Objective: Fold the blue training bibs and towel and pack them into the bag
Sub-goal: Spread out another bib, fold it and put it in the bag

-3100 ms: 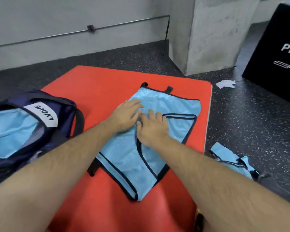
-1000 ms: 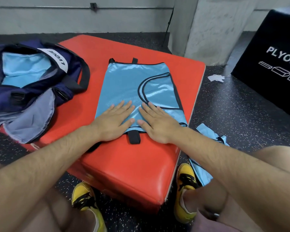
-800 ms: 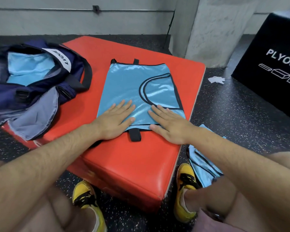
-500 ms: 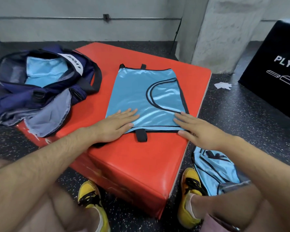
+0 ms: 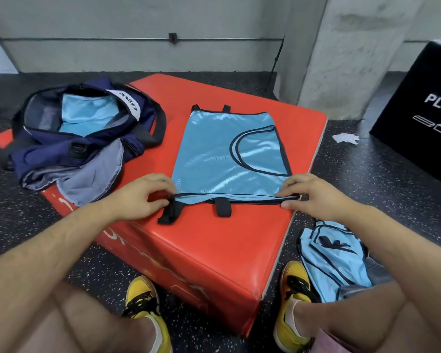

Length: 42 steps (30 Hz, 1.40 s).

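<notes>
One blue training bib (image 5: pixel 227 154) lies flat on the red padded box (image 5: pixel 214 250), apparently folded once, with the left hand (image 5: pixel 138 197) pinching its near-left corner and the right hand (image 5: pixel 313 192) pinching its near-right corner. The navy bag (image 5: pixel 69 154) sits open on the box's left edge with light blue cloth (image 5: pixel 87 115) already inside; whether this is bib or towel cannot be determined. A second bib (image 5: pixel 334 258) lies crumpled on the floor by the right foot, unfolded and unpacked, so the task is judged roughly midway.

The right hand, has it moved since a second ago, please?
Yes: the right hand slid right along the bib, from beside the black tab to the box's edge.
</notes>
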{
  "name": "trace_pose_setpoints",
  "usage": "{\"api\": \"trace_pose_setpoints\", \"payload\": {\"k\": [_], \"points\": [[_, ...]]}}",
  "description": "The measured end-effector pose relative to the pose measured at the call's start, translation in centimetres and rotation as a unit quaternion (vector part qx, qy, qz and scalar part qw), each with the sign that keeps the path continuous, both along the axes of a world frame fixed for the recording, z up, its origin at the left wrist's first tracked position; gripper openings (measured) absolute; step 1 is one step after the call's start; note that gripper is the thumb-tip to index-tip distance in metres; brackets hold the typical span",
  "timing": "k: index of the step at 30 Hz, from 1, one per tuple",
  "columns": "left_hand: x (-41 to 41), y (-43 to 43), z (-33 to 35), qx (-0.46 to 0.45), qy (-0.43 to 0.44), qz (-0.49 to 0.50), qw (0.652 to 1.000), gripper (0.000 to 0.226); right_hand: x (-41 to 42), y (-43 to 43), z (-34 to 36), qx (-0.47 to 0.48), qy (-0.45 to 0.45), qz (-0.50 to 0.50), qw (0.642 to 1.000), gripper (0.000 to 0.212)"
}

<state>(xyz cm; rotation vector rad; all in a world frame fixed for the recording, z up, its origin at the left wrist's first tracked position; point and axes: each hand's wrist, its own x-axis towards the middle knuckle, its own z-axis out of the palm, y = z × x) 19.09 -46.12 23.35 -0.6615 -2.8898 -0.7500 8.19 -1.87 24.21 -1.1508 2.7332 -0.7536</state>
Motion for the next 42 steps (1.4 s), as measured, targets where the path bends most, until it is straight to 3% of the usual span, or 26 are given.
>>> {"api": "trace_pose_setpoints", "payload": {"k": [3,9,13,16,20,23,26,27,29,31,37,42], "points": [[-0.4,0.2,0.2,0.018,-0.015,0.002,1.0,0.028,0.0,-0.4,-0.5,-0.014,0.024,-0.009,1.0,0.018],[-0.7,1.2,-0.3,0.008,0.01,0.046,0.999,0.003,0.4,-1.6,-1.4,0.001,0.095,-0.02,0.995,0.003],[-1.1,1.7,0.1,0.028,-0.047,0.141,0.989,0.017,0.6,-2.3,0.2,0.032,0.039,-0.052,0.997,0.007],[-0.8,2.3,2.8,0.208,-0.165,0.151,0.952,0.024,1.0,-2.3,2.9,0.011,-0.058,-0.073,0.996,0.013],[-2.0,2.5,5.3,0.377,-0.214,0.141,0.89,0.019,0.1,-3.0,5.3,-0.08,-0.087,-0.117,0.986,0.015],[-4.5,3.1,4.4,0.409,-0.211,0.236,0.856,0.021,-2.0,-4.1,4.5,-0.096,-0.084,-0.198,0.972,0.022],[-6.5,3.9,3.2,0.359,-0.206,0.355,0.838,0.036,-2.6,-4.7,3.1,-0.096,-0.14,-0.241,0.956,0.037],[-6.8,4.0,3.1,0.345,-0.207,0.364,0.84,0.04,-2.8,-4.7,2.6,-0.097,-0.154,-0.24,0.954,0.04],[-7.0,4.0,3.1,0.281,-0.189,0.34,0.877,0.048,-3.0,-4.6,1.9,-0.101,-0.16,-0.241,0.952,0.031],[-7.0,4.0,2.8,0.234,-0.154,0.331,0.901,0.038,-3.1,-4.5,1.7,-0.118,-0.16,-0.257,0.946,0.029],[-6.5,4.4,2.2,0.247,-0.104,0.312,0.911,0.018,-2.7,-4.1,1.6,-0.137,-0.123,-0.241,0.953,0.02],[-5.5,4.7,3.1,0.263,-0.111,0.307,0.908,0.028,-2.2,-4.2,2.7,-0.135,-0.148,-0.228,0.953,0.024]]}}
